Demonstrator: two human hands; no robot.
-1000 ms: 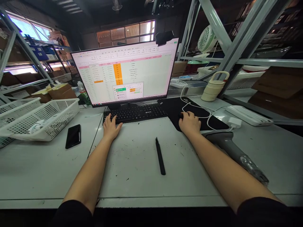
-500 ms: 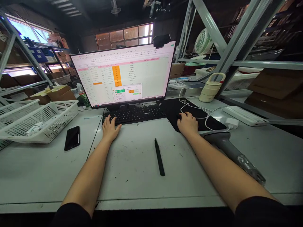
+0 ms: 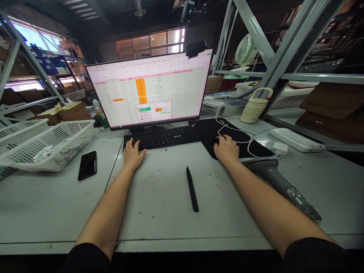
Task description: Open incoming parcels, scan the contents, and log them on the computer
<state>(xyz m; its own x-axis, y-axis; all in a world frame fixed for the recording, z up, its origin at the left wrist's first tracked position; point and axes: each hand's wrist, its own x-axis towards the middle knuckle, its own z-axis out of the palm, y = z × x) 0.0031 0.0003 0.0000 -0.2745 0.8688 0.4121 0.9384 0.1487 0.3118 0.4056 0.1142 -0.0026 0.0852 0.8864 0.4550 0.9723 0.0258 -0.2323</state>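
Observation:
My left hand (image 3: 132, 154) rests at the left end of the black keyboard (image 3: 167, 137), fingers apart on the keys and thumb out to the side. My right hand (image 3: 227, 149) curls over a dark computer mouse (image 3: 216, 140), which is mostly hidden under it, on the black mouse pad (image 3: 205, 131). Behind the keyboard, a monitor (image 3: 184, 91) displays a spreadsheet with an orange column and a small pop-up window. A black utility knife (image 3: 192, 191) lies on the white table between my forearms.
A grey barcode scanner (image 3: 274, 176) lies beside my right forearm. White cables, a charger (image 3: 281, 148), a white power strip (image 3: 295, 140) and a cream bottle (image 3: 253, 108) stand to the right. On the left are a phone (image 3: 87, 165) and a white basket (image 3: 66, 146).
The view has shifted very slightly. Both hands keep their places on the keyboard and the mouse.

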